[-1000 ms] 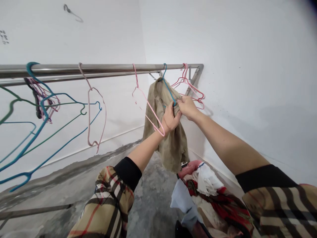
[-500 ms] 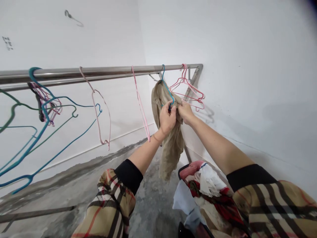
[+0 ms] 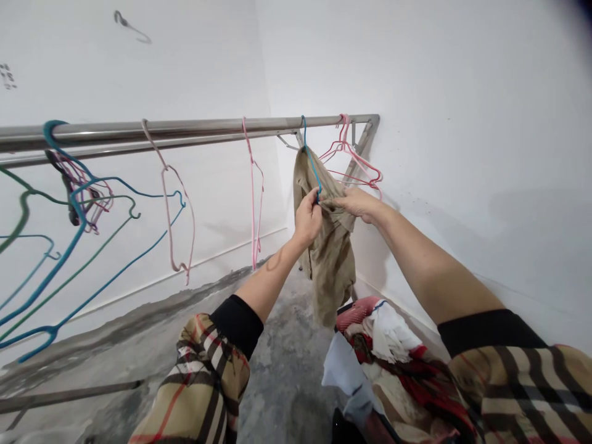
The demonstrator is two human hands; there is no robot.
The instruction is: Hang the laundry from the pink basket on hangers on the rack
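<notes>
The left hand (image 3: 308,219) pinches a thin blue coated-wire hanger (image 3: 311,161) against a crumpled beige cloth garment (image 3: 331,265); the right hand (image 3: 359,205), flatter than before, presses the cloth, which hangs — hooked up — below a steel rail (image 3: 185,126).

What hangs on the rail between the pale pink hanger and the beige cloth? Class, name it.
In the head view a bright pink wire hanger hangs from the steel rail between the pale pink hanger and the beige cloth.
</notes>
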